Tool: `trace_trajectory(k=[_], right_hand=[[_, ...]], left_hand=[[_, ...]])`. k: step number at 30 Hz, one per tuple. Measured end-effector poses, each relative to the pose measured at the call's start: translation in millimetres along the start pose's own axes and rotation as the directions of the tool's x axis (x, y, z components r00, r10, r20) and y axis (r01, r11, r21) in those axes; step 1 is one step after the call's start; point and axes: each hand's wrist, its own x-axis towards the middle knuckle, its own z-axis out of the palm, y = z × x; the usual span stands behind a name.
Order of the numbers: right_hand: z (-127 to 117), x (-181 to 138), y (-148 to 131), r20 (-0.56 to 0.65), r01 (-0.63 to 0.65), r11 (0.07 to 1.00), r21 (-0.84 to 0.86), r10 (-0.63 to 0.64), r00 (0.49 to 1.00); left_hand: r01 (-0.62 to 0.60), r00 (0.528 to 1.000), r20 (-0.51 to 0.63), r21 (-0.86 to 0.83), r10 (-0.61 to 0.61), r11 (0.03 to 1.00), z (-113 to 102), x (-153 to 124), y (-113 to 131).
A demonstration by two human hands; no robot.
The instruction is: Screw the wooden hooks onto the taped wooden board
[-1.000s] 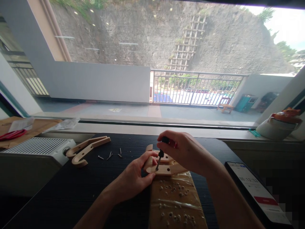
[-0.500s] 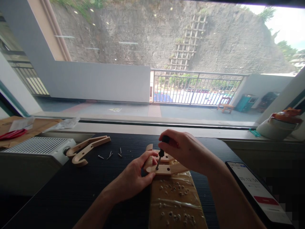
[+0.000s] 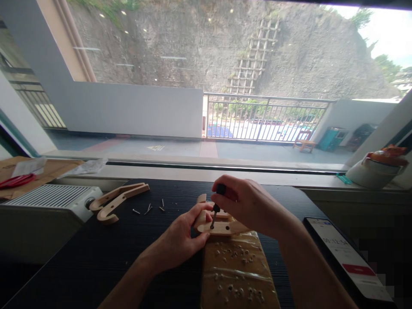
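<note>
My right hand [image 3: 246, 201] is closed around the dark handle of a screwdriver [image 3: 216, 209]. Its tip sits in the left hole of a pale wooden hook [image 3: 219, 228], which lies across a tape-wrapped block [image 3: 240, 274] dotted with small holes. My left hand [image 3: 185, 236] grips the hook's rounded left end between thumb and fingers. Just behind it, a second wooden piece is partly hidden by my hands. To the left, two more wooden hooks [image 3: 124, 199] lie on the black table, with several loose screws [image 3: 148, 209] beside them.
A phone [image 3: 347, 257] showing a timer lies along the table's right side. A white radiator [image 3: 53, 204] adjoins the left edge. On the sill stand a pale pot [image 3: 375, 171] and a small teal item [image 3: 343, 178]. A large window runs behind the table.
My right hand and the screwdriver handle have shifted very slightly left, with the tip in the same hole. My left hand has stayed in place.
</note>
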Motion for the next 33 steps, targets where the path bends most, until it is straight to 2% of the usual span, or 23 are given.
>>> trace_trajectory(k=[8, 15, 23, 29, 33], right_hand=[[6.1, 6.2, 7.8, -0.058, -0.079, 0.996, -0.034, 0.077, 0.995], [0.5, 3.1, 7.6, -0.007, -0.015, 0.999, 0.028, 0.016, 1.000], [5.4, 6.4, 9.9, -0.049, -0.072, 0.997, -0.022, 0.071, 0.996], [-0.1, 1.8, 6.1, 0.000, -0.013, 1.000, 0.006, 0.013, 1.000], [1.3, 2.6, 4.9, 0.003, -0.018, 1.000, 0.005, 0.018, 1.000]], left_hand=[[-0.022, 1.000, 0.002, -0.008, 0.022, 1.000, 0.3, 0.4, 0.8], [-0.017, 1.000, 0.003, -0.015, 0.017, 1.000, 0.9, -0.1, -1.3], [-0.019, 1.000, 0.009, -0.022, 0.019, 1.000, -0.4, 1.2, 1.0], [0.002, 1.000, 0.006, -0.023, -0.002, 1.000, -0.1, 0.8, 2.1], [0.001, 1.000, -0.003, -0.013, -0.001, 1.000, 0.2, 0.5, 2.0]])
